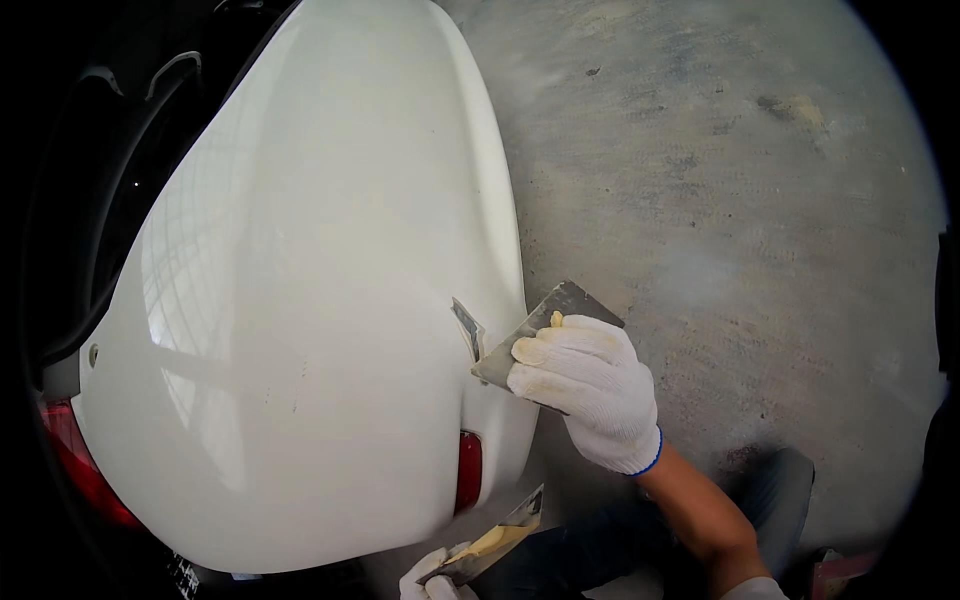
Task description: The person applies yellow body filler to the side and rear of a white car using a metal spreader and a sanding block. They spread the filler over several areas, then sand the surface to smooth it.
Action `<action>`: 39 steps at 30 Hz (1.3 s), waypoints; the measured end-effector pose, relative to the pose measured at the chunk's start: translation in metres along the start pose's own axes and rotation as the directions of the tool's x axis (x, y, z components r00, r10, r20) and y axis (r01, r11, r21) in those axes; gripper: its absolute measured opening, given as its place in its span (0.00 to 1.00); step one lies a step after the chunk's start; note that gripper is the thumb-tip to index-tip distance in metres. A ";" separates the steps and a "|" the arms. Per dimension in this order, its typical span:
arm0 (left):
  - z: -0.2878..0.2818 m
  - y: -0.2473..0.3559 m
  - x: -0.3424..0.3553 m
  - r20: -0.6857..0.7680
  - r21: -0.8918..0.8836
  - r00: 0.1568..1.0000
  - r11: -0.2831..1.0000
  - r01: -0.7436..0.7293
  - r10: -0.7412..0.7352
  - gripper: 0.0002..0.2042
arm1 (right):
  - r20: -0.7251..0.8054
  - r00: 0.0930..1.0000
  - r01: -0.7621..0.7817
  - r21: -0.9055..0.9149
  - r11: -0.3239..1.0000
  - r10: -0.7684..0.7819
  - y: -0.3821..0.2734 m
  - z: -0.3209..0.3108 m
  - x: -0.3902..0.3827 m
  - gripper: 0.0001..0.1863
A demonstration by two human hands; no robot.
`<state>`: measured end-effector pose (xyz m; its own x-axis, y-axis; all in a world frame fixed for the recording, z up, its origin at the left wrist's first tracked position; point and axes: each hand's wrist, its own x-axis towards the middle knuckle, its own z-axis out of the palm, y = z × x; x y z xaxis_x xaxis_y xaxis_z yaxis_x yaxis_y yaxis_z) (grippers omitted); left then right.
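Observation:
My right hand [590,385], in a white knitted glove with a blue cuff edge, grips a flat grey putty spreader [565,302]. A dab of yellowish putty [556,319] shows by its fingers. The spreader's lower left corner lies at or just over a dark, chipped patch [467,330] on the white car body panel [340,280]; whether it touches cannot be made out. At the bottom edge my gloved left hand [436,576], partly cut off, is closed on a putty plate [527,508] bearing a smear of yellow putty [487,547].
A small red reflector [469,472] sits in the panel below the patch. A red tail light [88,470] is at the far left. Right of the car lies a worn grey concrete floor [720,230]. My dark-trousered leg [600,550] is at the lower right.

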<state>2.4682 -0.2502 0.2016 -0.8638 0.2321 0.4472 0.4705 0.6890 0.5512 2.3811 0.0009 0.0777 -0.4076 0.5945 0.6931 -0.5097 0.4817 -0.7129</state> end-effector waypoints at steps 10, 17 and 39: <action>-0.007 0.001 -0.002 -0.013 -0.043 0.997 0.996 0.072 -0.073 0.18 | -0.135 0.990 0.045 0.036 0.998 -0.040 0.009 0.050 0.017 0.16; -0.014 -0.001 -0.001 -0.004 0.080 1.000 0.997 -0.005 0.005 0.17 | 0.007 1.000 0.011 0.033 0.999 -0.011 0.012 0.033 0.013 0.17; -0.017 -0.014 0.011 0.049 0.229 0.994 0.968 -0.103 0.094 0.15 | 0.191 0.963 -0.194 0.004 0.981 0.189 -0.016 -0.005 -0.038 0.13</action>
<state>2.4556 -0.2689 0.2108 -0.8234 0.3298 0.4618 0.5034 0.8003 0.3258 2.4085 -0.0260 0.0617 -0.6340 0.5405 0.5532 -0.4245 0.3547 -0.8330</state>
